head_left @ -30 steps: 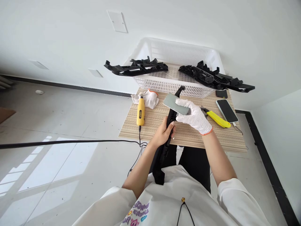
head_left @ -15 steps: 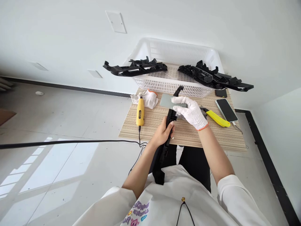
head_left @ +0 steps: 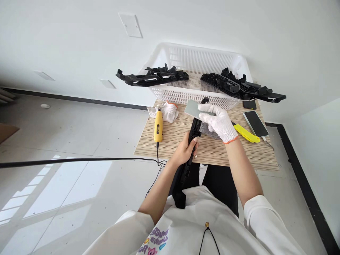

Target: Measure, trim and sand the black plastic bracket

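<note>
My bare left hand (head_left: 186, 148) is wrapped around a long black plastic part (head_left: 183, 177), which slants from my lap up over the table. In a white work glove with an orange cuff, my right hand (head_left: 219, 122) pinches a thin grey-green sheet (head_left: 192, 108), perhaps sandpaper. The sheet lies across the upper stretch of the black part, hiding some of it; whether they touch I cannot tell. Beneath the gloved hand a grey cloth (head_left: 208, 130) lies on the table. A yellow-handled knife (head_left: 247, 133) is just right of that hand, its front end partly hidden.
A white plastic basket (head_left: 186, 92) stands at the back, with black plastic parts (head_left: 159, 77) resting across its rim. On the wood-patterned table (head_left: 170, 148) lie a yellow corded tool (head_left: 158, 125), a white glove (head_left: 170, 112), a plugged-in phone (head_left: 255, 124) and a small black object (head_left: 249, 105).
My right hand has shifted slightly right with the grey-green sheet, which is now tilted and a little higher. More of the grey cloth shows. My left hand keeps its hold.
</note>
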Demonstrator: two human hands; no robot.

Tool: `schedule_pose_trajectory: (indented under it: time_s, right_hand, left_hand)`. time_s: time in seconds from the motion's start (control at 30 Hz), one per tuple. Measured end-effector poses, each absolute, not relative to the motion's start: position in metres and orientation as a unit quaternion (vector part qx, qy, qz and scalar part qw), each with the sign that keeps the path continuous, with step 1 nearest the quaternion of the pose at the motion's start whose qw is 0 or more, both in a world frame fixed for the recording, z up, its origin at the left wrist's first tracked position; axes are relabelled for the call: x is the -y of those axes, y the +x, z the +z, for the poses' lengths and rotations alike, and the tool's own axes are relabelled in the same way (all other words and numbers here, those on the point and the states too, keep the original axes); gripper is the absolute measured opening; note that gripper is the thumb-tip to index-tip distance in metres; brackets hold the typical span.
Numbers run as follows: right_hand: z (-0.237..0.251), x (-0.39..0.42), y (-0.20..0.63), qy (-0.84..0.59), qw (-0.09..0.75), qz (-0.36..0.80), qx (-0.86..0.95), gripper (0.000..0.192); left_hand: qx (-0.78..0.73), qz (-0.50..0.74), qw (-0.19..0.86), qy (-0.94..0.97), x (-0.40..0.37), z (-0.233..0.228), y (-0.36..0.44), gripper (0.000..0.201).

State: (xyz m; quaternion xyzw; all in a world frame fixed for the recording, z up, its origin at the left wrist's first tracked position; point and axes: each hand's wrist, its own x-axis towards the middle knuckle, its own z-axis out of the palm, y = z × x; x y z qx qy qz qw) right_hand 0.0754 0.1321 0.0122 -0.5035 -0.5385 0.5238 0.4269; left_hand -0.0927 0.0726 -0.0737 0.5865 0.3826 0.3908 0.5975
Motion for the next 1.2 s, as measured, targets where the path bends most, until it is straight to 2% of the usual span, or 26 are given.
schedule_pose_trajectory:
  time_s: [0.13, 0.23, 0.37, 0.47, 0.6, 0.73, 0.83, 0.93, 0.97, 1.07, 1.2]
  right_hand:
    - [0.008, -0.127, 0.078, -0.471, 0.343, 0.577, 0.572, 0.039]
    - [0.004, -0.125, 0.076, -0.475, 0.404, 0.554, 0.552, 0.04]
    - [0.001, -0.125, 0.071, -0.471, 0.381, 0.557, 0.569, 0.042]
    - [0.001, -0.128, 0.065, -0.491, 0.445, 0.511, 0.548, 0.04]
    - [0.002, -0.132, 0.061, -0.466, 0.395, 0.543, 0.576, 0.037]
    - [0.003, -0.135, 0.064, -0.482, 0.429, 0.531, 0.549, 0.035]
    - [0.003, -0.136, 0.066, -0.477, 0.383, 0.565, 0.554, 0.039]
    - [0.003, -0.137, 0.065, -0.491, 0.445, 0.535, 0.524, 0.039]
    - [0.003, -0.137, 0.065, -0.493, 0.449, 0.532, 0.523, 0.039]
    - [0.006, -0.137, 0.064, -0.484, 0.389, 0.559, 0.549, 0.042]
    - [0.008, -0.136, 0.063, -0.492, 0.436, 0.534, 0.531, 0.039]
  left_hand:
    - [-0.378, 0.406, 0.593, 0.584, -0.073, -0.075, -0.093, 0.026]
    - [-0.379, 0.4, 0.592, 0.588, -0.073, -0.075, -0.092, 0.026]
    - [-0.385, 0.398, 0.585, 0.592, -0.073, -0.074, -0.092, 0.027]
    - [-0.389, 0.392, 0.579, 0.6, -0.073, -0.074, -0.092, 0.028]
    - [-0.39, 0.399, 0.583, 0.591, -0.072, -0.074, -0.093, 0.027]
    - [-0.394, 0.388, 0.575, 0.604, -0.072, -0.074, -0.092, 0.027]
    - [-0.4, 0.392, 0.576, 0.595, -0.072, -0.074, -0.092, 0.027]
    - [-0.402, 0.382, 0.565, 0.611, -0.072, -0.074, -0.092, 0.028]
    - [-0.403, 0.38, 0.564, 0.612, -0.072, -0.074, -0.093, 0.028]
    - [-0.402, 0.391, 0.573, 0.598, -0.072, -0.074, -0.093, 0.027]
    - [-0.393, 0.388, 0.576, 0.602, -0.072, -0.074, -0.092, 0.027]
